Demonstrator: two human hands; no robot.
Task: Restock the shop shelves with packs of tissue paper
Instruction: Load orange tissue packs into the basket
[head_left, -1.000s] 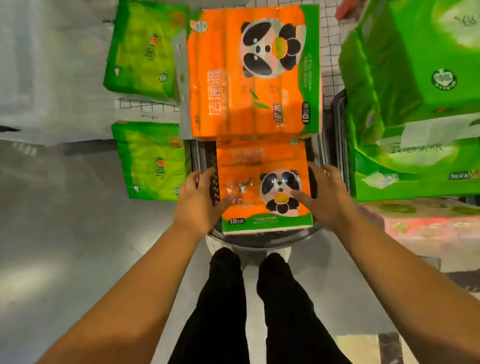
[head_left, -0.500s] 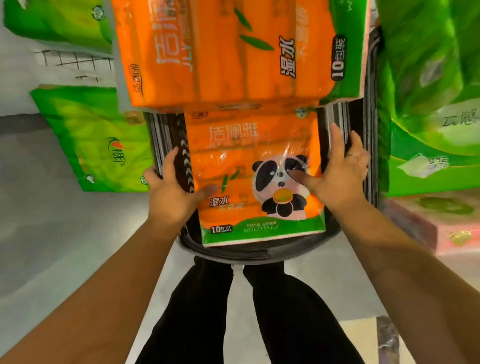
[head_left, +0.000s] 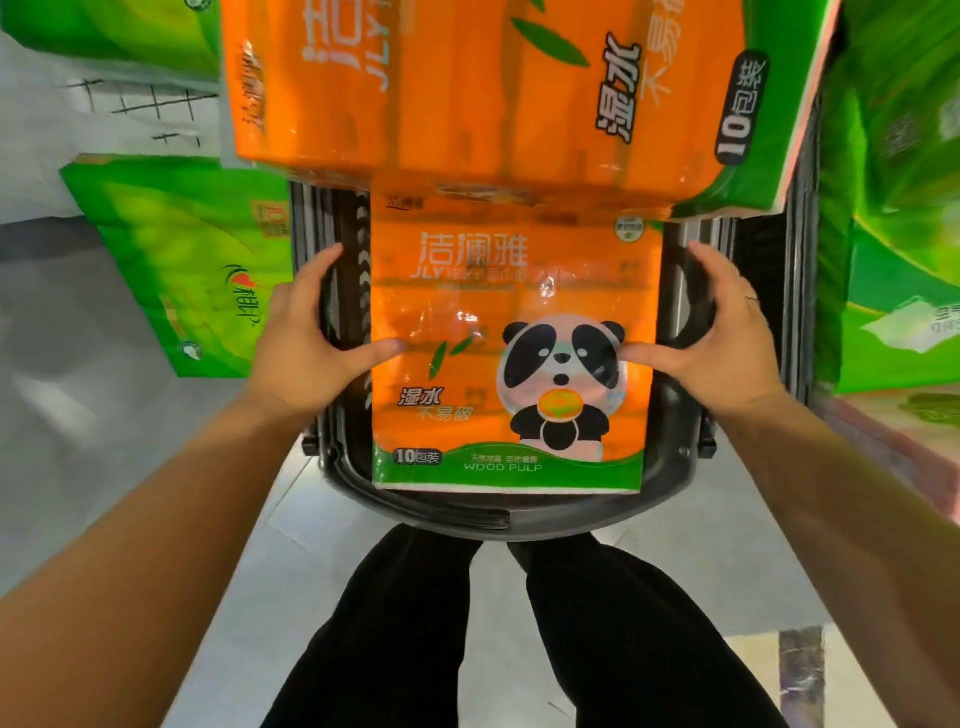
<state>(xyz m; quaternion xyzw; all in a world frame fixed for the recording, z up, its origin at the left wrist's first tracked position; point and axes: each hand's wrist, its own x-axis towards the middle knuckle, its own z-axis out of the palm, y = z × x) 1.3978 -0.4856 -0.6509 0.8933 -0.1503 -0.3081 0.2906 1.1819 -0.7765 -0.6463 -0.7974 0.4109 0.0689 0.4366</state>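
the orange panda pack (head_left: 498, 374) of tissue lies flat, face up, in a dark basket (head_left: 519, 519), its near green edge just inside the basket's curved front rim. the far edge is tucked under a second, larger orange pack (head_left: 493, 88) that rests across the top and hangs past the basket's right side. a narrow gap runs between each long edge of the lower pack and the basket wall.

the left grip (head_left: 301, 343) sits at the pack's left edge, fingers spread and fairly straight over the gap, thumb tip laid on the top face. the right grip (head_left: 722, 343) mirrors it at the right edge, fingers stretched out, thumb touching the panda print. neither is curled round the pack.

a green pack (head_left: 182, 260) lies just beside the basket on the left, on the pale floor (head_left: 104, 415). stacked green packs (head_left: 893, 208) crowd the right side closely. the person's dark trouser legs (head_left: 415, 623) stand right behind the front rim.
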